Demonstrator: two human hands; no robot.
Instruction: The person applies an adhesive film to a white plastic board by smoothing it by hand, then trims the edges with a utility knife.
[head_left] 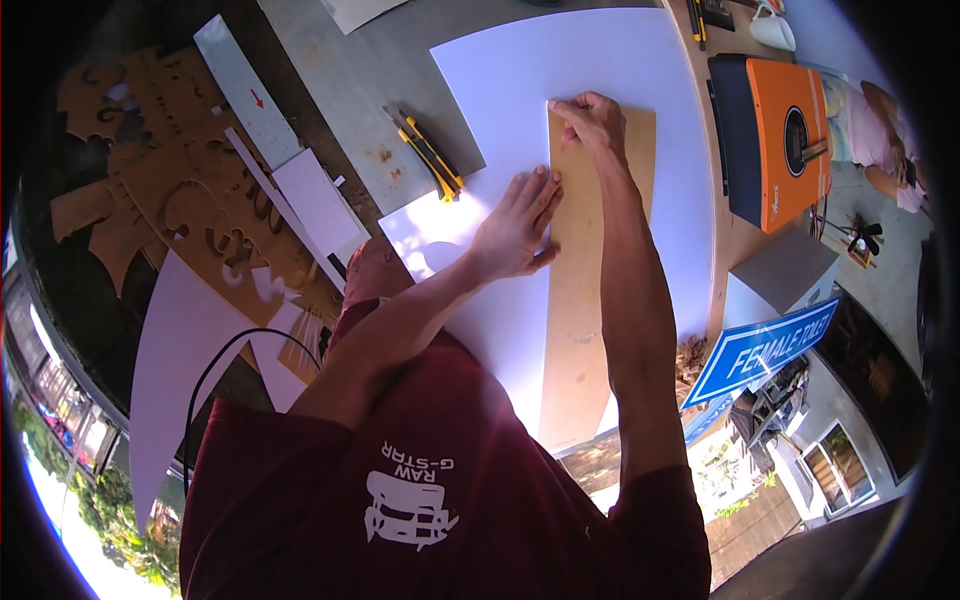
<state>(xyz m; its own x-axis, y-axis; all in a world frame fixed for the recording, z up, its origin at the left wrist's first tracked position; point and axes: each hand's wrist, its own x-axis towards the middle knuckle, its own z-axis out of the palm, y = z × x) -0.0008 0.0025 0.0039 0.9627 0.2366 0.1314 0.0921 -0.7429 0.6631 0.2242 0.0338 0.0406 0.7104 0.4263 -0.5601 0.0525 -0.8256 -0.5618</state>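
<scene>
Though apart, two hands (515,225) (592,122), one board (585,330)

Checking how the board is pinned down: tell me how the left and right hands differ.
The left hand lies flat with fingers stretched, across the long edge of the brown board and onto the white sheet. The right hand is curled, fingers bent, at the board's far corner. The left hand sits nearer the body, the right hand farther out. Both are bare and touch the board.
</scene>
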